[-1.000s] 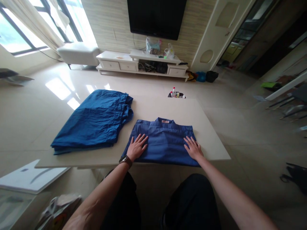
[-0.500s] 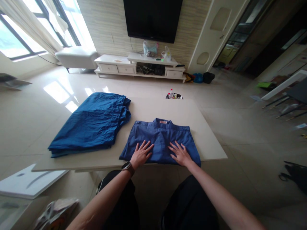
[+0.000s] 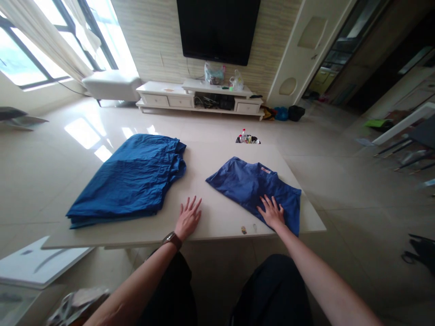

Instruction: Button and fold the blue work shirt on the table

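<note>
Nearest the person, the left hand (image 3: 188,218), with a watch (image 3: 170,238) at its wrist, lay flat and open on the bare tabletop (image 3: 217,213), fingers spread, holding nothing. The right hand (image 3: 272,213) was also open, palm down, pressing on the near edge of the folded shirt (image 3: 256,188), which lay skewed on the right side of the tabletop with its collar label turned away and to the right. Just between the two hands, close to the near edge, sat two tiny objects (image 3: 248,228), too small to identify. Judging by this, the step in hand looked like shifting the folded shirt aside across the tabletop under the right palm; a next move would call for keeping the pressure even so the folds did not slip, and minding the corner that reached the tabletop's edge. Beyond the left hand, well apart from it, lay a pile of bright blue cloth (image 3: 131,179), loosely folded. Farther off, past both hands, stood a small bin (image 3: 248,139) on the floor, then a white TV cabinet (image 3: 200,96) under a dark screen (image 3: 217,29).
</note>
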Motion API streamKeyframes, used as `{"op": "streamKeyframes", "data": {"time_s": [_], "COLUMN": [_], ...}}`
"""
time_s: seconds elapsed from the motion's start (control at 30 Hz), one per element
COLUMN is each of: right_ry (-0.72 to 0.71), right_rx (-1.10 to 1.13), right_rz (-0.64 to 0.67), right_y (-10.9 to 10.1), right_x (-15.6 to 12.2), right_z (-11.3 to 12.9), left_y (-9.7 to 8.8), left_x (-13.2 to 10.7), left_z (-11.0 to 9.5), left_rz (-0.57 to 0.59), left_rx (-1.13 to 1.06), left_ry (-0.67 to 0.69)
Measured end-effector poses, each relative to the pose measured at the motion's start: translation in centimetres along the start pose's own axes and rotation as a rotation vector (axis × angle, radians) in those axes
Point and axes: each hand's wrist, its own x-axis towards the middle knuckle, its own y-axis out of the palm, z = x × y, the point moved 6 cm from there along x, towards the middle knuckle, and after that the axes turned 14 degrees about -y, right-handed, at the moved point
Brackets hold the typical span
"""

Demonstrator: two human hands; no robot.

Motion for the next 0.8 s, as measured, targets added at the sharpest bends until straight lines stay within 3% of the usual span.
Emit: {"op": "streamKeyframes", "data": {"time_s": [0.1, 0.27, 0.43, 0.8], "right_ry": [0.262, 0.530, 0.614, 0.697], "right_rx": [0.015, 0.062, 0.131, 0.279], "right_rz": [-0.036, -0.043, -0.054, -0.012], "right_y": [-0.1, -0.1, 0.0, 0.2], "right_x": [0.9, 3.8, 7.6, 17.1], "right_z": [-2.0, -2.4, -3.2, -8.4], "left_y": [-0.5, -1.1, -1.2, -1.2], "left_x": [-0.9, -1.1, -1.0, -1.1], "left_z": [2.6, 3.0, 2.7, 3.1], "left_rz": [0.003, -0.037, -0.048, -0.038], "left_rx": [0.043, 0.104, 0.119, 0.078], "left_ry": [0.034, 0.041, 0.029, 0.001]}}
